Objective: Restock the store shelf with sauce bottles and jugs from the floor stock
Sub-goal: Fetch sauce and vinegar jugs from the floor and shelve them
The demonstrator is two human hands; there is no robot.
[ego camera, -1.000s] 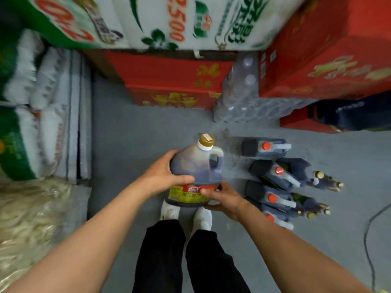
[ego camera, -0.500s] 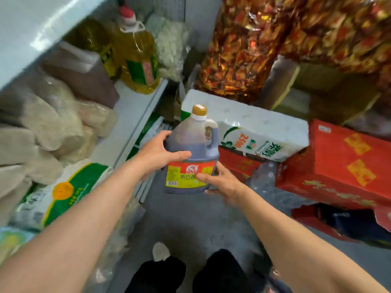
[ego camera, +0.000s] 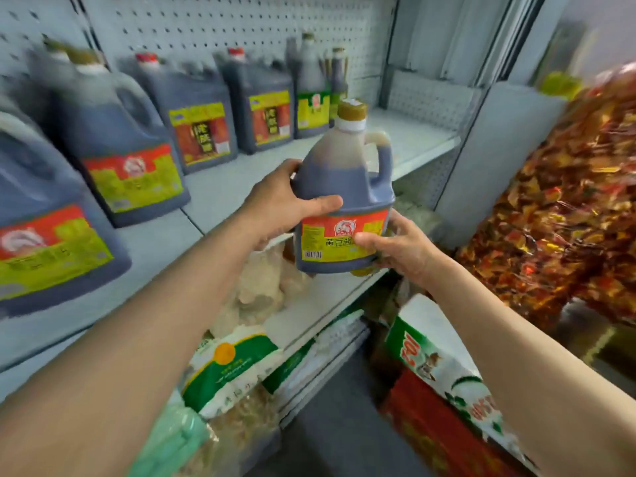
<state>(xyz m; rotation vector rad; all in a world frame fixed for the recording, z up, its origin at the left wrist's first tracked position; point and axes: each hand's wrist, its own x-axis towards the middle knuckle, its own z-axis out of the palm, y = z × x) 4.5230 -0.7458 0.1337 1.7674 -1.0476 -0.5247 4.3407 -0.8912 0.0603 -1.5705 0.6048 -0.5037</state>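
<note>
Jug (ego camera: 344,201) upright before shelf (ego camera: 213,187), fingers of both hands (ego camera: 275,208) (ego camera: 402,246) clamped around it.

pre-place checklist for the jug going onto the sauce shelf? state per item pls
1. Two-handed grip: left hand wraps the jug shoulder, right hand holds the label edge and base. ok
2. Jug roughly upright, cap on. ok
3. Free slot: bare shelf right of the green-label bottles. ok
4. Jug base above shelf level: it hangs in front of the shelf edge, lower than the board. not ok
5. Label facing outward: it faces the camera. ok
6. Slot depth against jug width: cannot tell
</note>
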